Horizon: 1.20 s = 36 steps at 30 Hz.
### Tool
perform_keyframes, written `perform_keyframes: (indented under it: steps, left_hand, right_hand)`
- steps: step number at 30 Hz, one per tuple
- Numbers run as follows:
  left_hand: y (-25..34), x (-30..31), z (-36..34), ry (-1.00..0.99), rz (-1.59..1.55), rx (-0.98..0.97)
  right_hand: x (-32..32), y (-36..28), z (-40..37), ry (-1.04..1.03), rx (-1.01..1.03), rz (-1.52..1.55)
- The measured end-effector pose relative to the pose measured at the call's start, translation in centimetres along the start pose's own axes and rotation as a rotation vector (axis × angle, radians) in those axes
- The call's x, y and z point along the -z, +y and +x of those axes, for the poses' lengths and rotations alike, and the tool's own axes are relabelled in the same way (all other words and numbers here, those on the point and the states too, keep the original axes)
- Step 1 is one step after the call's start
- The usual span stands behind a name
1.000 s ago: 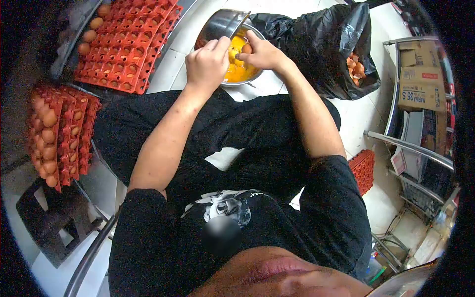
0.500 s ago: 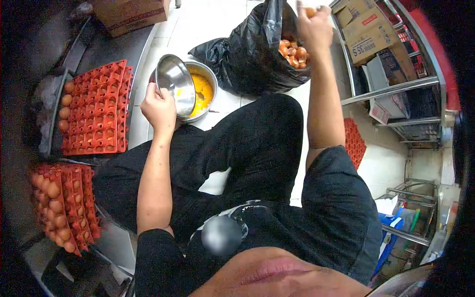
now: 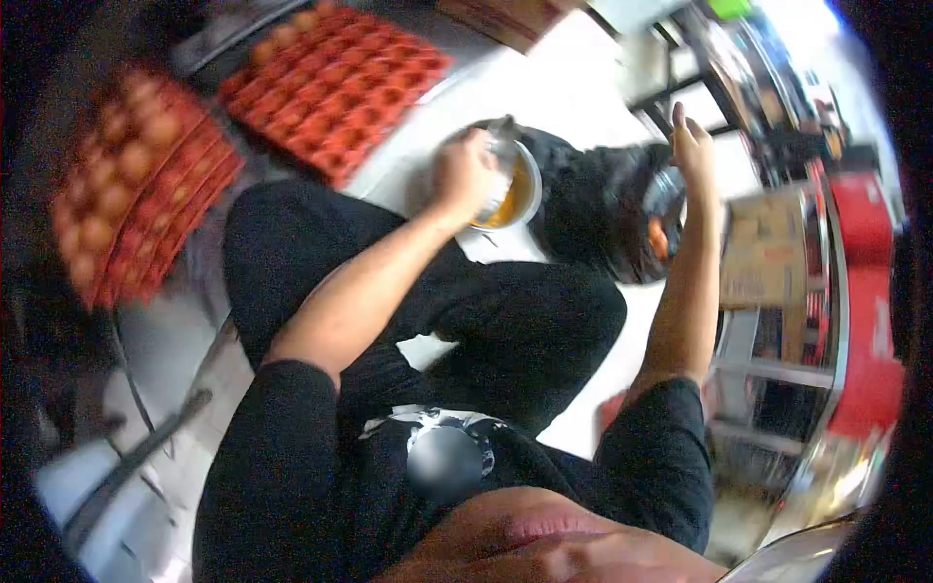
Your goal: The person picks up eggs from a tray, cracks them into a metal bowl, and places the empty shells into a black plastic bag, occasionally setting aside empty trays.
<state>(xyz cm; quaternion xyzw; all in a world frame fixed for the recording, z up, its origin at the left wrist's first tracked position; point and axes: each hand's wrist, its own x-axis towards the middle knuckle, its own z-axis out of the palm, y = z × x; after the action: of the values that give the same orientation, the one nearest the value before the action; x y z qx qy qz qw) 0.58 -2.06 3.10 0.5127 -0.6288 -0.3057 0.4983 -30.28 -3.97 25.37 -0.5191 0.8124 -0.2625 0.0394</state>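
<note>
My left hand [image 3: 468,175] is closed on the edge of a metal bowl [image 3: 503,155], blurred and tilted over a round metal pot [image 3: 533,199]. Inside the pot lies yellow-orange liquid egg [image 3: 515,202]. On the right, my right hand [image 3: 692,151] is raised beside the mouth of a black plastic bag [image 3: 593,209], a finger stretched out and no shell visible in it. Brown eggshells [image 3: 659,236] show inside the bag, partly hidden by its rim.
Red egg trays [image 3: 340,87] with a row of eggs at their far edge lie at upper left. Stacked trays of brown eggs [image 3: 136,160] stand nearer me. A metal shelf with cardboard boxes [image 3: 768,248] is on the right. A brown carton [image 3: 510,19] sits at the back.
The view has swung, so the trays and pot appear further right. My right hand has turned, and the orange-brown piece seen in it earlier no longer shows. My left hand still holds the bowl.
</note>
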Motion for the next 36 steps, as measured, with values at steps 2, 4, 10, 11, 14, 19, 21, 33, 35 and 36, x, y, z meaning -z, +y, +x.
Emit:
perform_keyframes:
  steps: [2,4,10,11,14,19,21,33,35,36]
  left_hand:
    - [1.2,0.3,-0.3,0.071,0.014,0.004]
    - [1.2,0.8,-0.4,0.054,0.013,-0.006]
    - [1.4,-0.2,-0.5,0.035,0.016,0.118]
    - [2.7,1.1,-0.9,-0.022,0.003,0.239]
    - [-3.9,-8.6,-1.6,-0.09,-0.88,0.152]
    - [-7.7,-9.8,-1.5,-0.593,-1.045,0.283]
    - [-4.4,-5.3,-2.3,-0.582,-1.143,0.361]
    - [2.4,1.2,2.3,0.053,-0.026,0.157]
    - [3.0,2.2,3.0,0.142,-0.127,0.217]
    - [3.0,2.8,3.3,0.155,-0.068,0.173]
  right_hand:
    - [-4.0,-7.3,-0.3,-0.13,0.159,0.176]
    - [-8.6,-14.8,-1.6,-0.331,0.252,0.226]
    - [-25.0,-32.9,-6.6,-0.492,0.839,0.286]
    - [-29.6,-34.7,-5.9,-0.452,0.895,0.219]
    - [-34.5,-40.6,-10.3,-0.39,0.951,0.038]
    - [-34.9,-44.0,-14.5,-0.344,0.745,-0.159]
    - [-35.1,-44.0,-14.4,-0.323,0.738,-0.11]
    - [-18.6,-24.8,-3.5,-1.005,-0.21,1.446]
    - [-15.1,-19.0,-3.7,-0.994,-0.115,1.467]
    - [-14.5,-16.4,-3.8,-0.76,-0.05,1.35]
